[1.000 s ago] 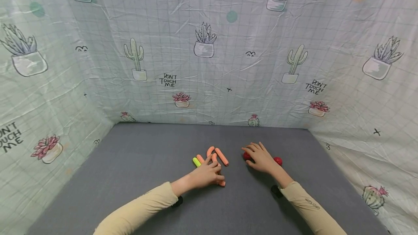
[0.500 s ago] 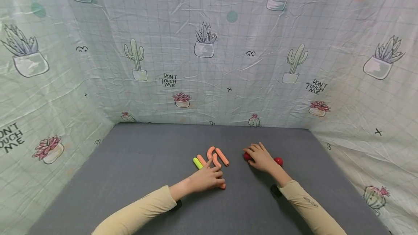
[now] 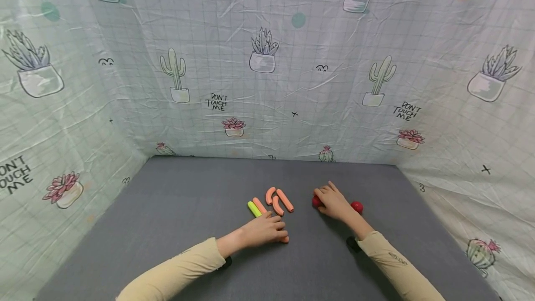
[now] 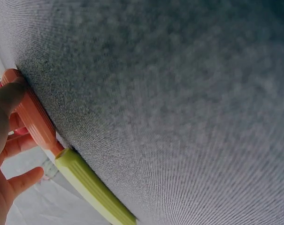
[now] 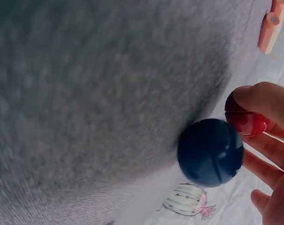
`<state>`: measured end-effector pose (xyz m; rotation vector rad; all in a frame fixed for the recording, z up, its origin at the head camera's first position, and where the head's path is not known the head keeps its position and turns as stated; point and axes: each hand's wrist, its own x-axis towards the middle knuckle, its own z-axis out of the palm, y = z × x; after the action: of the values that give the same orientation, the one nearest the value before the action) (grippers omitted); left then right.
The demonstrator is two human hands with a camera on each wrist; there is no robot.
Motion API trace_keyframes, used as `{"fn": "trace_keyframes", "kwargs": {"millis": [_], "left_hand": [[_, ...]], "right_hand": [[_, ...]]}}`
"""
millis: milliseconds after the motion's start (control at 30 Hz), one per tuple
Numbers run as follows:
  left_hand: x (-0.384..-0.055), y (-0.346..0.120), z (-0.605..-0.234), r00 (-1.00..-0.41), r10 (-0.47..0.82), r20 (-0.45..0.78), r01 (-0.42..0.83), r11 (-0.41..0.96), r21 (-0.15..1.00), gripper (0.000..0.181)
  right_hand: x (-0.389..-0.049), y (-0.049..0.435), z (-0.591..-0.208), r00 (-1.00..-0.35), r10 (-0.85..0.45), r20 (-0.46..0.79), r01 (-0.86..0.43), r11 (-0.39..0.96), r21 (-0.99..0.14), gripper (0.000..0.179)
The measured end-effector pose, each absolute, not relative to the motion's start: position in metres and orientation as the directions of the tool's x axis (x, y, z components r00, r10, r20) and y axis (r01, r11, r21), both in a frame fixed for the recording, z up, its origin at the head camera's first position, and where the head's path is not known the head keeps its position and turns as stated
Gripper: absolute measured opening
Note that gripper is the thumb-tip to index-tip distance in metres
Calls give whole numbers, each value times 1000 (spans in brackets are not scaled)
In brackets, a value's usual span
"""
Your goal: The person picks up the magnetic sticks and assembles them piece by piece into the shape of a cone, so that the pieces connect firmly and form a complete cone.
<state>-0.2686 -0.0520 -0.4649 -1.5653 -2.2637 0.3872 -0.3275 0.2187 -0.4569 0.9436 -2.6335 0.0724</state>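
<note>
My left hand [image 3: 265,230] pinches a ribbed orange tube piece [image 4: 34,115]; in the left wrist view the thumb lies on one side and fingers behind. A yellow-green tube [image 4: 92,187] lies end to end close by it. To the right, my right hand [image 3: 333,202] holds a glossy red ball [image 5: 249,123] between thumb and fingers, one finger sticking up. A dark blue ball surface [image 5: 210,152] shows close by in the right wrist view. Beside the right wrist sits a second red ball [image 3: 357,206]; whether it is that same ball I cannot tell.
Two curved orange pieces [image 3: 277,206] and a straight orange tube [image 3: 285,200] lie beyond my left hand on the grey table [image 3: 188,189]. A hanging cloth [image 3: 292,82] printed with cacti encloses the table's back and sides.
My left index finger has come down from pointing forward, and the hand has drawn slightly nearer. The right fingers have curled in closer on the red ball.
</note>
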Motion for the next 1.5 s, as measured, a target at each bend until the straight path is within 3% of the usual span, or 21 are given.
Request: {"fn": "trace_keyframes", "kwargs": {"millis": [367,700,1233,1500], "left_hand": [[-269,-53,-465,-280,946,165,834,325,-446,12],[-269,-53,-470,-310,931,193,861,361,-359,18],[-271,-54,-470,-335,918,212,869,388,-307,16],[-271,-54,-469,-340,905,256,856,411,-314,13]], "right_hand": [[-311,207,-446,-691,-643,330,-662,746,67,36],[-295,199,-452,-668,-667,330,-695,718,44,32],[-277,182,-453,-564,-737,374,-780,623,52,35],[-271,177,-453,-541,-760,361,-796,601,73,34]]}}
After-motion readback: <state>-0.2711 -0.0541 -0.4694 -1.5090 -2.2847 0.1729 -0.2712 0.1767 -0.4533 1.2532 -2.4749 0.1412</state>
